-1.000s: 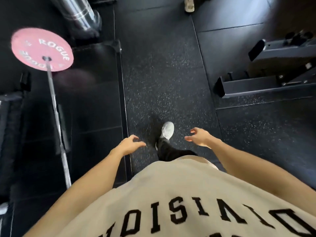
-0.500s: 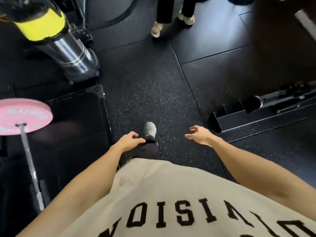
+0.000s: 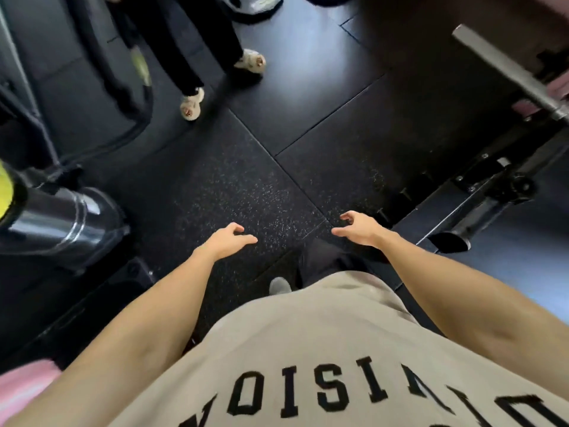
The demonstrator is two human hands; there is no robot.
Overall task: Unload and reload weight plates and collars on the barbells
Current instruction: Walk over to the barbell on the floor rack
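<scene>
My left hand (image 3: 224, 241) and my right hand (image 3: 358, 228) hang in front of my waist over the black speckled floor, fingers loosely curled, holding nothing. A pink weight plate (image 3: 21, 386) shows only as a sliver at the bottom left corner, behind my left forearm. At the upper right a steel barbell sleeve (image 3: 505, 69) runs diagonally, with pink plate edges (image 3: 560, 87) beside it at the frame's edge. Neither hand touches any bar or plate.
Another person's legs and light slippers (image 3: 192, 104) stand ahead at upper centre. A chrome cylinder with a yellow band (image 3: 55, 223) is at the left. A black rack base with pegs (image 3: 462, 204) lies on the floor to the right.
The view has swung forward and right. The pink plate slid from the left side down to the bottom left corner. The other person's feet and the right barbell sleeve came closer. Both hands stayed empty.
</scene>
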